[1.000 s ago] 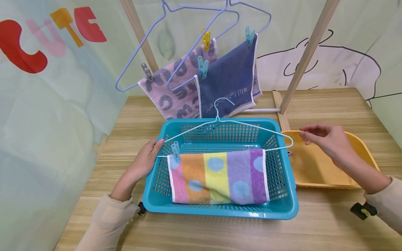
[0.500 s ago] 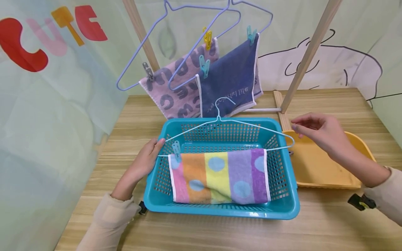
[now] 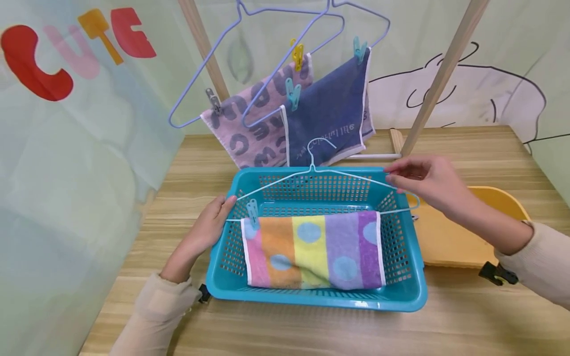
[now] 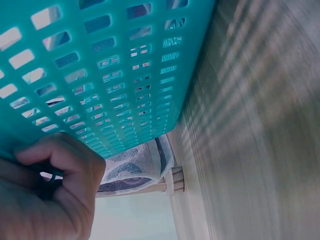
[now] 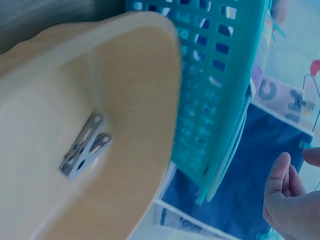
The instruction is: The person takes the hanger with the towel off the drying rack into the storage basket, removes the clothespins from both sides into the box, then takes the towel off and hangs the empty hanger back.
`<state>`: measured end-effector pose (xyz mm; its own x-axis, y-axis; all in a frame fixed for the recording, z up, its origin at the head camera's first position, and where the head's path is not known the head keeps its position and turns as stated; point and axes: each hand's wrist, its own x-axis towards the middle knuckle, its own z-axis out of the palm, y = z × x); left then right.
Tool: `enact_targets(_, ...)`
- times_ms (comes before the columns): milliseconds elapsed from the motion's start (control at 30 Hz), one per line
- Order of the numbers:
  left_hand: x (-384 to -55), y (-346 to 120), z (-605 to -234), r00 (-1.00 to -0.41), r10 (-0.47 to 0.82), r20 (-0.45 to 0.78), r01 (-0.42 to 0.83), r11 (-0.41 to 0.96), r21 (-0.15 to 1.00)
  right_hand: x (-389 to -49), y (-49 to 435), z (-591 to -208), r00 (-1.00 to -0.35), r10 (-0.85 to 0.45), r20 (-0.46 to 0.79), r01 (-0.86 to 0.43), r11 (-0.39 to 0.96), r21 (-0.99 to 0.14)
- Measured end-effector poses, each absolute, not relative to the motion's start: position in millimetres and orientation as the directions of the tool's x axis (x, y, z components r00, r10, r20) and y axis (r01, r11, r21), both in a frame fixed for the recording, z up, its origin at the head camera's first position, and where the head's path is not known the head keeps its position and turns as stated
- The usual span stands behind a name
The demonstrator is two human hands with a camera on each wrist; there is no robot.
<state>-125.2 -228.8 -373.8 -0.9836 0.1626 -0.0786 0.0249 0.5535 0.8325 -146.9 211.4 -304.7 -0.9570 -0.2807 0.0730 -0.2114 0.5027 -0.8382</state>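
Note:
A striped, dotted towel lies over a light-blue clothes hanger on a teal basket. One light-blue clothespin clips the towel's left top corner. My left hand grips the hanger's left end at the basket rim; in the left wrist view its fingers are curled against the basket wall. Over the hanger's right end hovers my right hand, fingers bent, thumb apart from them, nothing seen between. A grey clothespin lies in the yellow tray beside the basket.
Behind the basket, a pink lettered towel and a navy towel hang clipped on purple hangers. A wooden rack post rises at the back right. Wooden tabletop shows in front of the basket.
My right hand has moved left from above the yellow tray to the hanger's right end. My left hand, the basket and the striped towel have stayed in place.

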Motion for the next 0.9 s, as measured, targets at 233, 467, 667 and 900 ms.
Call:
enact_targets(233,-125,-228,-373,-0.985,0.157,-0.077,0.023,0.553,0.833,-151,184,-305,-0.932,-0.360,0.028,-0.197,0.442,-0.875)
enact_targets(467,-125,-227,-374,-0.985,0.149,-0.086,0.009,0.545,0.839,-151,151,-309,-0.894,-0.448,-0.008,-0.193,0.400,-0.896)
enact_targets(667,-126,-227,-375,-0.985,0.151,-0.086,0.011,0.545,0.838,-152,129,-314,-0.861,-0.508,0.008,-0.240,0.392,-0.888)
enact_targets(900,-125,-228,-376,-0.987,0.143,-0.077,0.015,0.553,0.833,-152,105,-311,-0.821,-0.571,0.008,-0.248,0.343,-0.906)
